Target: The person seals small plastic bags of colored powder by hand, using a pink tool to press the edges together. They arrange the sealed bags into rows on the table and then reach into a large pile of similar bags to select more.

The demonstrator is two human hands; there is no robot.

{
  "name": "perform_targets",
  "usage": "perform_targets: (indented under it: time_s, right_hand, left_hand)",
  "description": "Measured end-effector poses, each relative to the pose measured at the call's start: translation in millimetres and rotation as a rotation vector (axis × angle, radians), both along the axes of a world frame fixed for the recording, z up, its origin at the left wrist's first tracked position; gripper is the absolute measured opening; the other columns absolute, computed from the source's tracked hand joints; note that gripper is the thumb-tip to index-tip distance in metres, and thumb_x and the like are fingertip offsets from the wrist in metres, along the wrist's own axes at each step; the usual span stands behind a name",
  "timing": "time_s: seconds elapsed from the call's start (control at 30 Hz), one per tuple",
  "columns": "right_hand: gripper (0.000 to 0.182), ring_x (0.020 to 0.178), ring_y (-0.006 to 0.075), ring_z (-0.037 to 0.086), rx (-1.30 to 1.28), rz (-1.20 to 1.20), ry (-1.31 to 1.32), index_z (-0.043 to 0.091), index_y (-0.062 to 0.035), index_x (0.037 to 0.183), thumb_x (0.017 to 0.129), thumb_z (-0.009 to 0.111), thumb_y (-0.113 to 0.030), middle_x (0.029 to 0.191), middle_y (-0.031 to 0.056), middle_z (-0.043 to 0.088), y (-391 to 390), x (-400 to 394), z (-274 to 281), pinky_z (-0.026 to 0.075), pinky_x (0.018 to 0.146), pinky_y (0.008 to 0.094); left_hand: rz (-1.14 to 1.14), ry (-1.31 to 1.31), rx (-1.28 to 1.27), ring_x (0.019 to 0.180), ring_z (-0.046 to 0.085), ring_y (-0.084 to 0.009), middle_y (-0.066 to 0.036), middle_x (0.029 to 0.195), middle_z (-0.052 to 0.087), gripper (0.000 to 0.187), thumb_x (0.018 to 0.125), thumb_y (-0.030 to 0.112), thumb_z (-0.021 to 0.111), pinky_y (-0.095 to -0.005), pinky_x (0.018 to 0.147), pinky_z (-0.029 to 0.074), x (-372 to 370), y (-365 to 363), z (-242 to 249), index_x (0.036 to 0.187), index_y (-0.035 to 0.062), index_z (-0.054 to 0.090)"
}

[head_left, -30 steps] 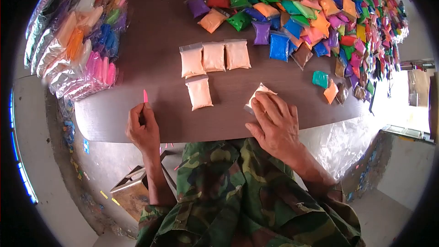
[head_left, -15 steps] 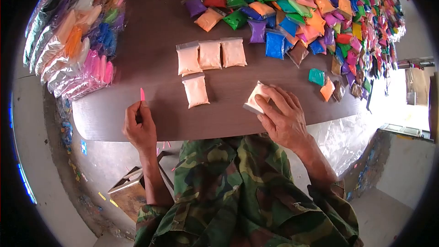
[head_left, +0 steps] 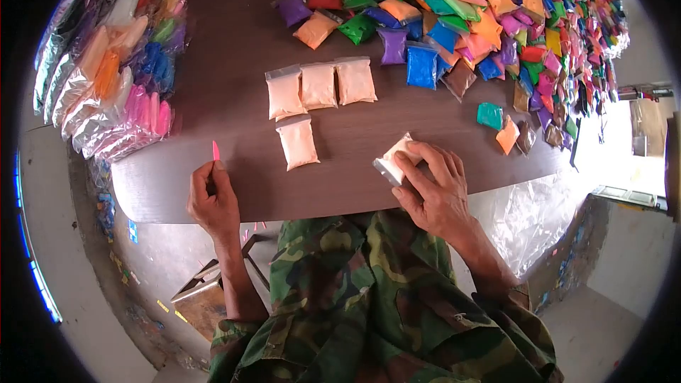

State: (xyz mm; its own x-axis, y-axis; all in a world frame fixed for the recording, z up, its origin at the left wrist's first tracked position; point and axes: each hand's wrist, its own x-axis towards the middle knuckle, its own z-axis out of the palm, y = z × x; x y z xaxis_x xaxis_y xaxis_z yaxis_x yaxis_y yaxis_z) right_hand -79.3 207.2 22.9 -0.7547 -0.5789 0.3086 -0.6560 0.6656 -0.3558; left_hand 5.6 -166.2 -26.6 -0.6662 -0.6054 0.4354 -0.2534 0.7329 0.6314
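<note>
My left hand (head_left: 214,200) is closed in a pinch on a small pink plastic knife (head_left: 216,150), whose pointed blade sticks up above the thumb and finger. Under the fingers of my right hand (head_left: 438,188) is a peach-coloured clay packet (head_left: 392,157), gripped at the right edge and tilted, its clear plastic end towards the lower left. Between my hands and farther back, three similar peach packets (head_left: 318,86) lie side by side. Just below that row sits a single peach packet (head_left: 298,144).
A large heap of coloured packets (head_left: 489,28) covers the back right of the dark table (head_left: 227,92). Small teal (head_left: 489,115) and orange packets (head_left: 508,135) lie near the right edge. Clear bags of coloured plastic pieces (head_left: 106,64) pile at the left. A stool (head_left: 202,298) stands below.
My right hand has shifted slightly left with its packet, which now shows more of its clear end. My left hand keeps its hold on the pink knife. The whole view has moved a little.
</note>
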Motion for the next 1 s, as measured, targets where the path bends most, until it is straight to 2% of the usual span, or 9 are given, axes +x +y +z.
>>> perform_targets:
  time_s: [0.1,0.3,0.4,0.6,0.7,0.83,1.0]
  right_hand:
    - [0.047,0.124,0.0326,0.066,-0.082,-0.043,-0.028,0.074,-0.0057,0.131,0.087,0.084,-0.020,0.138,0.0096,0.065,5.7,0.1,-3.6,0.051,0.101,0.0487]
    - [0.041,0.123,0.0320,0.066,-0.031,-0.052,0.065,0.077,-0.0039,0.121,0.085,0.085,-0.019,0.139,0.0078,0.067,7.1,4.3,-9.8,0.052,0.100,0.0476]
    - [0.043,0.124,0.0355,0.065,0.008,-0.046,0.069,0.078,-0.0009,0.121,0.082,0.085,-0.018,0.140,0.0105,0.067,7.4,-4.6,-1.8,0.053,0.102,0.0492]
    - [0.043,0.130,0.0365,0.062,0.028,-0.045,-0.023,0.078,-0.0004,0.119,0.082,0.086,-0.021,0.143,0.0108,0.065,6.2,5.4,6.0,0.051,0.105,0.0505]
    - [0.050,0.133,0.0338,0.059,0.063,-0.057,0.011,0.075,-0.0020,0.123,0.083,0.088,-0.028,0.145,0.0096,0.063,6.1,0.9,5.3,0.049,0.104,0.0495]
    - [0.051,0.134,0.0341,0.058,0.014,-0.069,0.041,0.074,-0.0019,0.124,0.084,0.088,-0.031,0.146,0.0099,0.062,3.0,-5.1,-6.0,0.048,0.106,0.0505]
    - [0.052,0.135,0.0345,0.058,0.026,-0.081,0.020,0.073,-0.0003,0.127,0.087,0.086,-0.031,0.148,0.0114,0.062,1.2,11.2,1.1,0.048,0.107,0.0511]
  left_hand:
    - [-0.003,0.000,0.000,0.066,0.064,-0.0128,-0.005,0.078,0.072,0.007,0.102,0.009,0.076,-0.0306,0.064,0.053,-0.5,0.3,-0.9,0.104,0.0027,0.075]
    - [-0.002,-0.006,-0.015,0.068,0.064,-0.0132,-0.006,0.081,0.073,0.008,0.103,0.010,0.076,-0.0304,0.065,0.053,0.0,-0.5,-1.0,0.103,0.0025,0.075]
    - [0.012,-0.024,-0.022,0.069,0.064,-0.0135,-0.006,0.084,0.073,0.009,0.103,0.011,0.076,-0.0307,0.066,0.053,-0.2,0.5,-2.1,0.104,0.0024,0.075]
    - [0.033,-0.054,0.002,0.070,0.064,-0.0141,-0.006,0.085,0.073,0.010,0.103,0.012,0.076,-0.0317,0.067,0.054,0.2,-0.1,-0.5,0.105,0.0024,0.075]
    - [0.032,-0.054,-0.007,0.070,0.065,-0.0143,-0.006,0.085,0.073,0.009,0.103,0.011,0.076,-0.0319,0.067,0.053,0.8,-0.4,-1.0,0.106,0.0025,0.076]
    - [0.011,-0.025,-0.030,0.072,0.062,-0.0127,-0.005,0.082,0.071,0.017,0.105,0.019,0.074,-0.0318,0.068,0.052,1.2,-2.0,-4.2,0.107,0.0026,0.077]
    - [0.003,-0.008,0.000,0.071,0.062,-0.0132,-0.004,0.081,0.071,0.017,0.105,0.020,0.075,-0.0321,0.068,0.052,0.8,-2.0,-3.2,0.106,0.0030,0.077]
